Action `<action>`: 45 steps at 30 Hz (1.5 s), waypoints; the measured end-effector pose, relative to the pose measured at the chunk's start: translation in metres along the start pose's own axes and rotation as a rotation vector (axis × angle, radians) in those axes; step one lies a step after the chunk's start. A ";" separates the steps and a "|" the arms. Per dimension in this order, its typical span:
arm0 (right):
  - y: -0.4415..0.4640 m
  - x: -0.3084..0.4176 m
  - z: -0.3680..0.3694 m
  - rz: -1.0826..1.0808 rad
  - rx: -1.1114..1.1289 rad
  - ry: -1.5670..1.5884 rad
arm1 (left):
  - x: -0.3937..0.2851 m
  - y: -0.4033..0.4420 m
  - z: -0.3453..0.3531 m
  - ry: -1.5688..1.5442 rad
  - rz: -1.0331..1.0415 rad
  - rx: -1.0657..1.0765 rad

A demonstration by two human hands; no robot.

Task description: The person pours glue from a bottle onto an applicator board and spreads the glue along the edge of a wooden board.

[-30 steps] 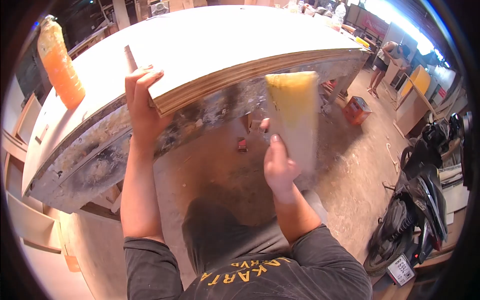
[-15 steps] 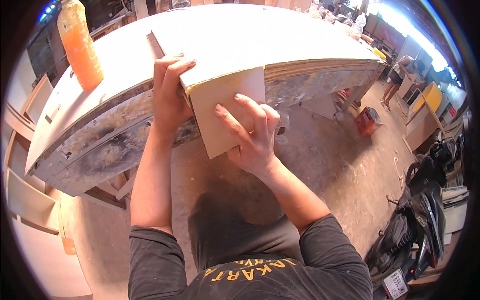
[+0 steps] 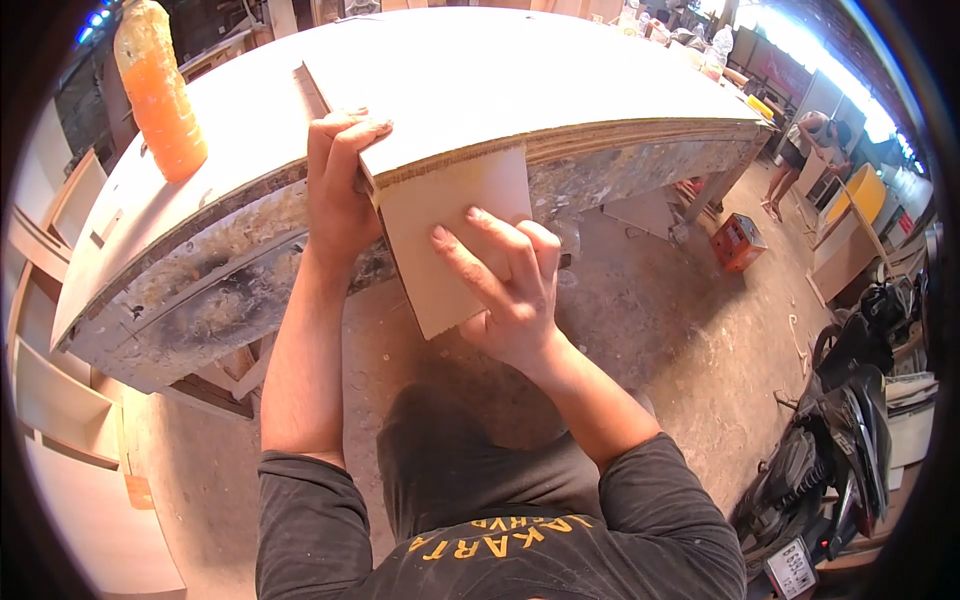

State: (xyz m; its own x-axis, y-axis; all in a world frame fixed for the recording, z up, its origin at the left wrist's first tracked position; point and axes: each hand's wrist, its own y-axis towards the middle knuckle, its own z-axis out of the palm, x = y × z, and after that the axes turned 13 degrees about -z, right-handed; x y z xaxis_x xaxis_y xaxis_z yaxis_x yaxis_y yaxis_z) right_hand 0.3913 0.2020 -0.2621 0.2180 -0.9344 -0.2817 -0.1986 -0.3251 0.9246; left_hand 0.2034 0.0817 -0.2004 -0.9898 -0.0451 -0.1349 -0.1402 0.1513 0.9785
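My left hand [image 3: 340, 185] is closed around the near left corner of a pale board [image 3: 450, 90] on the workbench; its thumb is hidden. The board's brown layered edge faces me. Just below that edge, a flat beige rectangular piece [image 3: 415, 260] hangs down at a steep tilt, its lower edge jagged. Two fingers of my right hand [image 3: 515, 300] lie along the piece's face, with the thumb at its lower right edge. Whether the piece touches the board's edge I cannot tell.
An orange-filled plastic bottle [image 3: 165, 110] stands on the workbench [image 3: 200, 290] at left. A red box [image 3: 738, 242] sits on the floor beyond my right arm. Black motorcycles [image 3: 850, 430] are parked at right, near a person [image 3: 800, 160] farther back. Wooden cabinet parts [image 3: 70, 410] line the left.
My right hand and the beige piece have moved down a little, exposing more of the board's layered edge. My left hand stays in place.
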 end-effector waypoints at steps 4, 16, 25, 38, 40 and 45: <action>0.010 0.007 -0.016 0.042 0.025 0.024 | 0.001 -0.001 0.000 -0.004 -0.008 0.003; 0.009 0.011 -0.019 0.055 0.073 0.024 | -0.003 -0.002 0.000 -0.007 -0.025 -0.007; 0.005 0.010 -0.010 0.053 0.073 0.031 | -0.007 -0.001 0.000 0.017 -0.025 -0.027; -0.002 0.009 -0.009 0.060 0.054 0.032 | -0.006 -0.001 0.000 0.030 -0.006 -0.020; -0.006 0.015 -0.019 0.089 0.091 0.065 | -0.002 -0.004 0.002 0.033 -0.023 -0.032; 0.004 0.007 -0.020 0.040 0.093 0.032 | 0.004 -0.004 0.003 0.035 0.002 -0.047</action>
State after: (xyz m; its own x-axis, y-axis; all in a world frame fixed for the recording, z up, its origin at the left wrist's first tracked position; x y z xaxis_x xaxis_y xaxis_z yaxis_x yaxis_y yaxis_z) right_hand 0.4114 0.1969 -0.2552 0.2384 -0.9421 -0.2357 -0.2948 -0.3014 0.9068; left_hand 0.1999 0.0844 -0.2049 -0.9885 -0.0795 -0.1284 -0.1363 0.1046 0.9851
